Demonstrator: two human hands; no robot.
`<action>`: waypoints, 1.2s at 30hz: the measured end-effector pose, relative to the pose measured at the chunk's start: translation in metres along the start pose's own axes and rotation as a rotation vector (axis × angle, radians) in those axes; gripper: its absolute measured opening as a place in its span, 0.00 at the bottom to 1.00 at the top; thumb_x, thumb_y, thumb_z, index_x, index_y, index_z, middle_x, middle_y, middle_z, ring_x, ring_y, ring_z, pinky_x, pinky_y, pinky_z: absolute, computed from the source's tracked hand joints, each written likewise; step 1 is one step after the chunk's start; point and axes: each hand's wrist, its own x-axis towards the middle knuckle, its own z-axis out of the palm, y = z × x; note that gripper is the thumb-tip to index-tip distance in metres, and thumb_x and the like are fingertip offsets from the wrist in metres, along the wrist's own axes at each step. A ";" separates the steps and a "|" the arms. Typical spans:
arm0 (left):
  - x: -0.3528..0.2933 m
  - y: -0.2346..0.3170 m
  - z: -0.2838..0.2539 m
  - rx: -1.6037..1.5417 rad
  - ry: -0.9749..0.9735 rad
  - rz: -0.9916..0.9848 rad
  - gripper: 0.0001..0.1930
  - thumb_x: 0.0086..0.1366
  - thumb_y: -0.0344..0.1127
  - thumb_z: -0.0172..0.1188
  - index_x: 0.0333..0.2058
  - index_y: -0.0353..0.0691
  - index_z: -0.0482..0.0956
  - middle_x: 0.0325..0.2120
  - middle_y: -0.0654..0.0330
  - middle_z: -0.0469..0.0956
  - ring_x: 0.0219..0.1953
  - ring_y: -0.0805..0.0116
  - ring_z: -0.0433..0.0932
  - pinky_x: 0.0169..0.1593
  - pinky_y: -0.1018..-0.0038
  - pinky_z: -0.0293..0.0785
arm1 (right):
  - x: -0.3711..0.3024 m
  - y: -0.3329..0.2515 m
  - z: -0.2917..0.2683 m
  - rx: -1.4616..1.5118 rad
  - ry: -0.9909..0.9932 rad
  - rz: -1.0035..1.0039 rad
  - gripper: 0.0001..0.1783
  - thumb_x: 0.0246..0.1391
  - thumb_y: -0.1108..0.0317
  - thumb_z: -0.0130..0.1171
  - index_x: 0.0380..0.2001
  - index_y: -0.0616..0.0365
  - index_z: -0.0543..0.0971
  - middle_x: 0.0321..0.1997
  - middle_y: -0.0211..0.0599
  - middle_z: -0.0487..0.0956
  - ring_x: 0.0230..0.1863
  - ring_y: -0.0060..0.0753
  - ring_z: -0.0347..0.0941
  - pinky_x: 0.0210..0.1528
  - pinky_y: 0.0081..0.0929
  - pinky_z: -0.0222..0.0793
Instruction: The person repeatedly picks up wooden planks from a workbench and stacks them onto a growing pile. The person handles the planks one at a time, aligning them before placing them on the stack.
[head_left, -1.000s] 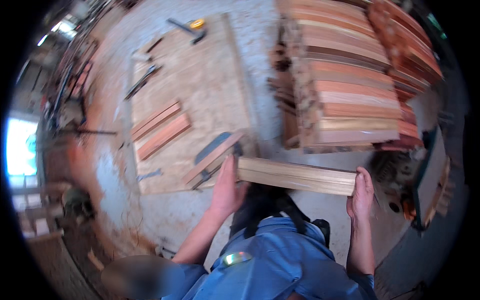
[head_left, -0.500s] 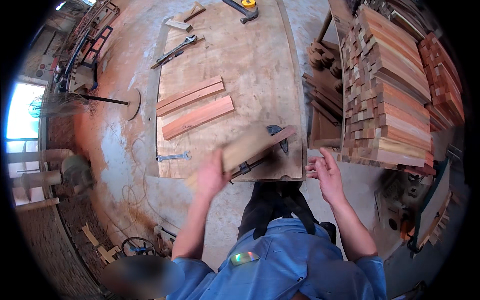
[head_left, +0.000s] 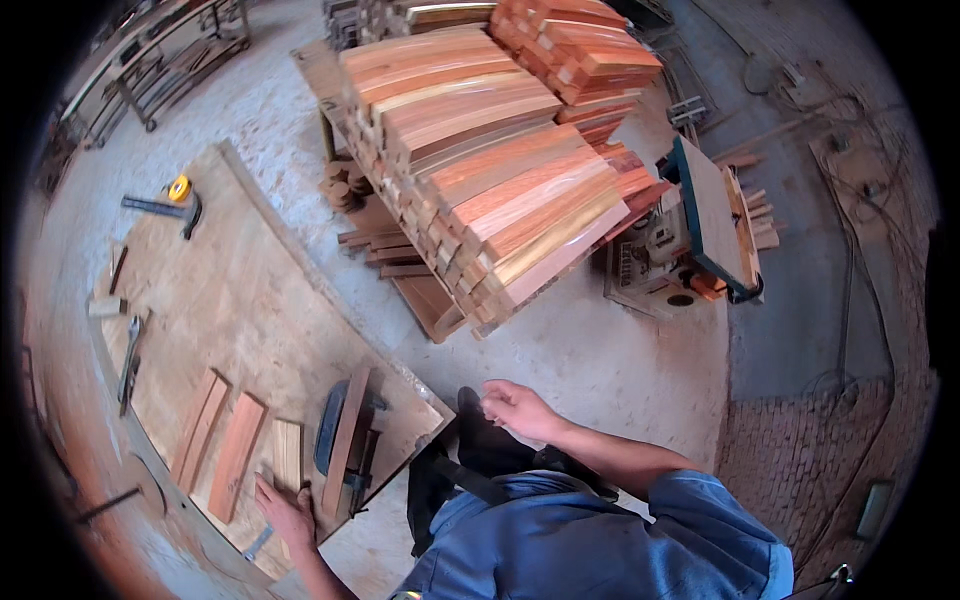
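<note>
Pale strip being held on the tabletop by the left hand.
L to R: reddish strips are lying set down; beside them the pale strip is being held at its near end, between thumb and fingers. A brown strip is lying along a clamp; whether it is being gripped cannot be told. Beyond, stacked lengths are being left untouched. The right hand is being held off the tabletop, fingers loosely part-curled, nothing seen in it. Judged: pale strip laid, not yet released.

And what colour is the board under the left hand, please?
The board is pale yellowish tan, clearest in the head view.
</note>
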 end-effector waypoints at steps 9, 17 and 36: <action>0.074 0.190 -0.012 -0.318 -0.157 0.057 0.11 0.64 0.39 0.64 0.31 0.35 0.82 0.25 0.47 0.80 0.29 0.45 0.80 0.36 0.59 0.76 | 0.007 -0.027 -0.147 0.152 0.388 -0.208 0.23 0.67 0.62 0.54 0.58 0.66 0.71 0.41 0.37 0.81 0.37 0.28 0.78 0.39 0.27 0.77; 0.078 0.381 -0.016 -0.640 -0.182 0.412 0.09 0.66 0.28 0.58 0.45 0.37 0.81 0.36 0.47 0.81 0.40 0.49 0.81 0.46 0.62 0.77 | 0.044 -0.108 -0.287 -0.298 0.824 -0.565 0.20 0.61 0.63 0.58 0.50 0.68 0.78 0.44 0.47 0.80 0.43 0.34 0.77 0.48 0.30 0.73; 0.086 0.480 -0.018 -0.530 -0.080 0.193 0.23 0.66 0.35 0.58 0.57 0.29 0.72 0.47 0.39 0.77 0.50 0.41 0.76 0.54 0.56 0.72 | 0.124 -0.174 -0.356 -0.247 0.454 -0.536 0.28 0.63 0.62 0.54 0.61 0.70 0.71 0.58 0.55 0.78 0.60 0.40 0.75 0.62 0.31 0.66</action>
